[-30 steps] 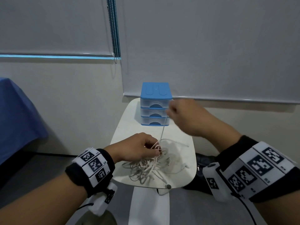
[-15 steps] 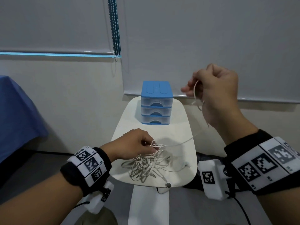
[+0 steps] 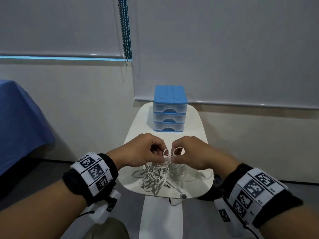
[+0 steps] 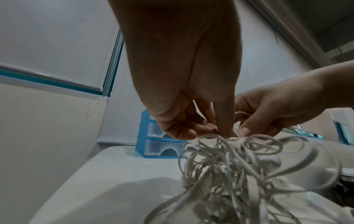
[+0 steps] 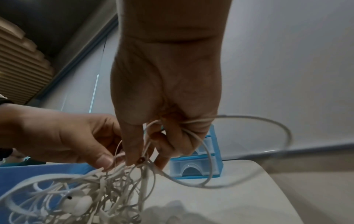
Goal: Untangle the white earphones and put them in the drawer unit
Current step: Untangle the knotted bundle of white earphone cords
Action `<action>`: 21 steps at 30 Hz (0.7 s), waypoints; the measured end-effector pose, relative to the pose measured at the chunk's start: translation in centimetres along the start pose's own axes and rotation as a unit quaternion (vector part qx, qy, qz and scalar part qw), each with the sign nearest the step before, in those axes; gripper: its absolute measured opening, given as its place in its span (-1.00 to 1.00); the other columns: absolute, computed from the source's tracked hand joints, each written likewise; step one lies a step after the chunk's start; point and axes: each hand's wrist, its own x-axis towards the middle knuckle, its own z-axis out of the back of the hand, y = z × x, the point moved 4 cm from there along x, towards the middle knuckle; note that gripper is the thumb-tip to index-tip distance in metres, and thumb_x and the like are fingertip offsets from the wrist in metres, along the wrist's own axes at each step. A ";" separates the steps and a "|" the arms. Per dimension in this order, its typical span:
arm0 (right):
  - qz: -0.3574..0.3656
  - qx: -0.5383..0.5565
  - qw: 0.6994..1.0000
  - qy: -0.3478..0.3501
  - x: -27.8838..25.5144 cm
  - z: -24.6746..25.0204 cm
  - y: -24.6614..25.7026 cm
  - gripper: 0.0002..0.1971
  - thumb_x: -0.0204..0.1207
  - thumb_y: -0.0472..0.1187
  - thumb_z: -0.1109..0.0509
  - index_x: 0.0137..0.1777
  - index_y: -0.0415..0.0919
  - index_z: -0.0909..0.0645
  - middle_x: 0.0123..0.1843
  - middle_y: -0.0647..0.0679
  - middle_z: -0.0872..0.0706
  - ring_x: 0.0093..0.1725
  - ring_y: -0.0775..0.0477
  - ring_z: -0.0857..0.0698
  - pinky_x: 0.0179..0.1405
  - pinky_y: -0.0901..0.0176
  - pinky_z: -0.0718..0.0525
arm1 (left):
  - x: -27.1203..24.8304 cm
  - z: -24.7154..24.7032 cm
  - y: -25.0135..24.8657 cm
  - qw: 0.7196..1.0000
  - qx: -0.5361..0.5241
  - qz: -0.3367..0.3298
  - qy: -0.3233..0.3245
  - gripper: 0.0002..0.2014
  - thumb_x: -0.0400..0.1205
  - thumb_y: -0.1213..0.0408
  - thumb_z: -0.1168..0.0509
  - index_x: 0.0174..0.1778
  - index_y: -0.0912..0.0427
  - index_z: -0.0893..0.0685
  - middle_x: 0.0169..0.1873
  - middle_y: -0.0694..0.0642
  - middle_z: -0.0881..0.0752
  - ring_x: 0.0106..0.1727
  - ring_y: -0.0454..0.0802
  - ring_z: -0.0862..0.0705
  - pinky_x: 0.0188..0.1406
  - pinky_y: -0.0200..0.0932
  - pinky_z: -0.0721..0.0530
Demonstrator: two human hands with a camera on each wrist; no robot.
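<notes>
A tangle of white earphones [image 3: 156, 175] [image 4: 235, 171] [image 5: 91, 195] lies on the near part of a small white table [image 3: 195, 140]. Both hands meet just above the tangle. My left hand [image 3: 146, 150] [image 4: 193, 125] pinches cable strands at the top of the heap. My right hand [image 3: 188, 152] [image 5: 151, 145] pinches the same knot from the right, with loops of cable running through its curled fingers. A blue drawer unit [image 3: 170, 109] [image 4: 153, 144] [image 5: 199, 163] with three clear drawers, all shut, stands at the table's far end.
One earbud [image 3: 183, 195] hangs at the table's near edge. A blue cloth [image 3: 19, 121] covers a surface at far left. Grey roller blinds [image 3: 224, 49] and a bead chain [image 3: 126, 28] hang on the wall behind. Dark floor surrounds the table.
My right hand, raised high with a strand half a second ago, has come down to the tangle beside my left hand. The left hand has stayed at the top of the heap.
</notes>
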 end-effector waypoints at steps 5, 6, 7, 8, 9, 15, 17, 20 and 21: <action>0.009 0.046 0.997 -0.064 0.0 1.6 -0.1 -0.88 0.56 -0.13 -0.52 -0.20 0.03 -0.69 -0.11 0.07 -0.75 0.01 -0.01 -0.69 0.04 0.11 -0.63 | -0.2 0.5 0.6 0.999 0.031 0.011 0.005 -0.92 0.59 0.21 -0.57 -0.07 -0.01 -0.81 -0.24 -0.06 -0.80 -0.24 -0.18 -0.71 -0.05 -0.16 -0.71; 0.003 0.044 0.996 -0.083 0.0 1.9 -0.4 -0.86 0.55 -0.15 -0.51 -0.24 0.03 -0.68 -0.16 0.11 -0.73 0.00 -0.01 -0.68 0.02 0.12 -0.62 | -0.3 0.7 0.9 1.000 0.026 0.015 0.003 -0.93 0.61 0.22 -0.54 -0.05 -0.03 -0.81 -0.23 -0.06 -0.79 -0.23 -0.18 -0.70 -0.02 -0.12 -0.71; -0.005 0.042 0.994 -0.100 0.1 2.2 -0.7 -0.84 0.54 -0.16 -0.50 -0.27 0.03 -0.68 -0.20 0.13 -0.72 0.00 -0.01 -0.69 0.00 0.12 -0.63 | -0.5 0.9 1.1 1.000 0.021 0.018 0.000 -0.91 0.62 0.25 -0.52 -0.04 -0.04 -0.81 -0.24 -0.08 -0.78 -0.23 -0.18 -0.68 -0.01 -0.10 -0.70; -0.016 0.044 0.992 -0.113 0.2 2.4 -1.2 -0.81 0.52 -0.18 -0.49 -0.32 0.03 -0.69 -0.23 0.14 -0.72 0.00 -0.01 -0.70 0.00 0.12 -0.65 | -0.7 1.0 1.3 1.000 0.017 0.018 0.001 -0.89 0.61 0.28 -0.52 -0.05 -0.05 -0.81 -0.26 -0.09 -0.77 -0.24 -0.17 -0.67 -0.02 -0.10 -0.69; -0.027 0.048 0.991 -0.121 0.2 2.6 -1.7 -0.79 0.51 -0.20 -0.49 -0.36 0.03 -0.69 -0.24 0.12 -0.75 -0.01 0.00 -0.72 0.00 0.12 -0.68 | -0.8 0.9 1.4 1.000 0.016 0.017 0.007 -0.87 0.60 0.30 -0.52 -0.06 -0.05 -0.80 -0.27 -0.10 -0.77 -0.24 -0.18 -0.67 -0.04 -0.11 -0.69; -0.038 0.035 0.995 -0.088 -0.1 2.2 -2.8 -0.81 0.49 -0.20 -0.54 -0.32 0.07 -0.75 -0.19 0.08 -0.80 -0.11 0.04 -0.74 -0.01 0.07 -0.74 | -0.6 -0.6 0.5 0.998 0.056 0.000 -0.032 -0.93 0.67 0.21 -0.49 -0.13 0.01 -0.84 -0.26 -0.18 -0.82 -0.21 -0.24 -0.74 -0.10 -0.36 -0.63; -0.036 0.039 0.995 -0.087 -0.3 2.3 -3.0 -0.87 0.50 -0.18 -0.58 -0.26 0.03 -0.79 -0.18 0.09 -0.81 -0.12 0.04 -0.73 0.01 0.08 -0.73 | -0.2 -0.9 0.1 0.997 0.060 0.006 -0.054 -0.92 0.67 0.19 -0.49 -0.12 0.04 -0.86 -0.25 -0.15 -0.83 -0.25 -0.25 -0.72 -0.14 -0.39 -0.62; -0.005 0.061 0.993 -0.099 -0.8 3.2 -2.7 -0.90 0.50 -0.17 -0.60 -0.23 0.02 -0.82 -0.20 0.11 -0.82 -0.19 0.16 -0.72 -0.01 0.14 -0.71 | 0.3 -1.2 -0.5 0.996 0.074 0.011 -0.042 -0.93 0.64 0.18 -0.52 -0.06 0.04 -0.92 -0.19 -0.12 -0.86 -0.27 -0.33 -0.72 -0.21 -0.51 -0.55; 0.005 0.066 0.992 -0.104 -0.9 3.6 -2.6 -0.90 0.50 -0.18 -0.60 -0.23 0.02 -0.81 -0.20 0.11 -0.82 -0.23 0.20 -0.71 -0.05 0.17 -0.69 | 0.5 -1.3 -0.8 0.996 0.083 0.010 -0.036 -0.93 0.63 0.19 -0.53 -0.05 0.04 -0.93 -0.19 -0.12 -0.86 -0.26 -0.37 -0.71 -0.21 -0.54 -0.52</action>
